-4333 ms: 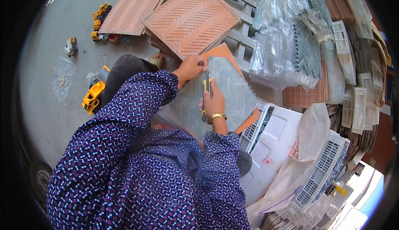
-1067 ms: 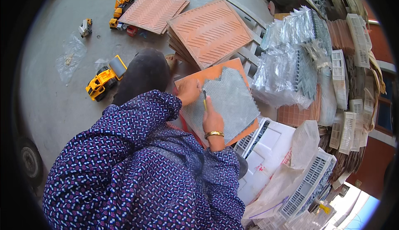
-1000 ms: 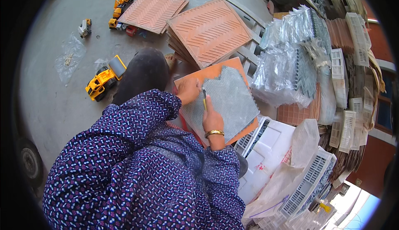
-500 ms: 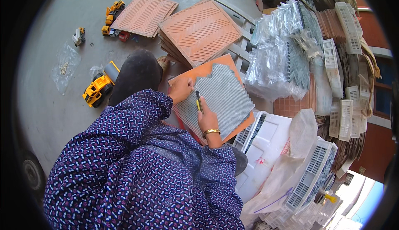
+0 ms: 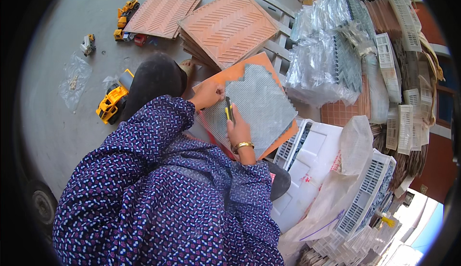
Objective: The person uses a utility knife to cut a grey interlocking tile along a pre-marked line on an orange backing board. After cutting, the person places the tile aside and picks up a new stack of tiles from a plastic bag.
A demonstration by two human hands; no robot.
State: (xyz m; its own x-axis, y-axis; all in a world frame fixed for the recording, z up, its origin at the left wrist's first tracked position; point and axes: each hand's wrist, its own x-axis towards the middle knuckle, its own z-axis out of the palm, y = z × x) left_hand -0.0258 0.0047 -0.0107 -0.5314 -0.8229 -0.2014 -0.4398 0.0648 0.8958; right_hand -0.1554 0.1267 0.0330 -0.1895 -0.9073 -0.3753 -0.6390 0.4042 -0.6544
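Sheet (image 5: 264,105): one, grey, mesh-backed, toothed along its edges; lies on the board, before my lap.
Board (image 5: 259,59): one, orange, under the sheet, showing at the upper left and lower right; its support is hidden.
Right hand (image 5: 239,127): fingers wrapped round the knife, above the sheet.
Knife (image 5: 229,111): one, slim, black and yellow; tip points away from me, just beside my left fingertips; contact with the mesh, I cannot tell.
Left hand (image 5: 209,96): fingers curled, tips narrow together at the sheet's upper left edge; anything pinched between them, I cannot tell.
Fingertip risk: a nick, should the tip skid or my right hand push too hard towards them.
Mesh risk: a tear, or a piece prised loose, from too deep a bite or a sideways twist.
Board risk: sliding or tipping, if I bear down near one side with only an edge steadied.
Bracelet (image 5: 243,145): one, gold, right wrist; could snag the mesh if that wrist drops.
Stack (image 5: 230,28): orange ridged panels, beyond the board; a shove could knock it.
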